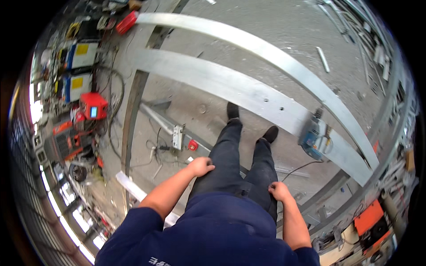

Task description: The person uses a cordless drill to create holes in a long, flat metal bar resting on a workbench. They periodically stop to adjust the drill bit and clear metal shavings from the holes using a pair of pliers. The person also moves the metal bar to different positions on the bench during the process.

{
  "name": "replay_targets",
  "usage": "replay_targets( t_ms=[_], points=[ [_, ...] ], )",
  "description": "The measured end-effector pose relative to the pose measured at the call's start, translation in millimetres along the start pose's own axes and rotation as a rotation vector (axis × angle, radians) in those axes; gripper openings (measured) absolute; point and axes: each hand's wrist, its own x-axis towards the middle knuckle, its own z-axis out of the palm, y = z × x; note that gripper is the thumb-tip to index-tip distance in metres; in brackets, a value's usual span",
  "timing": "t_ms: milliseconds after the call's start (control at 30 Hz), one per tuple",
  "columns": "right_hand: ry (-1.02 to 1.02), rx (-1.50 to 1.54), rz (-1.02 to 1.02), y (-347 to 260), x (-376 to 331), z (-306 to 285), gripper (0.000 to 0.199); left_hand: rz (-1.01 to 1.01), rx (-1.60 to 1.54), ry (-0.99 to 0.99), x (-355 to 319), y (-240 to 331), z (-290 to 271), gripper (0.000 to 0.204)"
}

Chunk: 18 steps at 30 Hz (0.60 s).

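Both arms reach down in front of my legs. My left hand is curled closed at the outer side of my left thigh, gripping the dark trousers. On the right, my right hand pinches the same cloth beside the other thigh. Ahead, a blue power drill rests on a wide flat metal bar, apart from both hands. Two dark holes show in the bar left of the drill. A small red tool lies on the floor left of my legs.
A second long metal bar lies beyond the first, with a red object at its left end. Steel frame members surround my feet. Red machines and cables stand left. Metal offcuts and an orange case lie right.
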Motion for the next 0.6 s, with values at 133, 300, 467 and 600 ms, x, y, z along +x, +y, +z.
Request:
replay_targets(
  t_ms=[133, 300, 467, 600],
  points=[
    [-0.418, 0.42, 0.107, -22, -37, -13, 0.017, 0.149, 0.0, -0.532, 26, 15, -42, 0.028],
    [-0.675, 0.425, 0.032, -64, -31, -16, 0.019, 0.197, 0.041, -1.111, 28, 60, -95, 0.025],
    [0.337, -0.098, -0.364, -52, 65, -45, 0.02, 0.51, 0.175, 0.2, 125, 40, -92, 0.028],
    [0.559, -0.373, -0.568, 3, 141, -42, 0.017, 0.738, 0.467, 0.49, 196, 10, -74, 0.028]
  ],
)
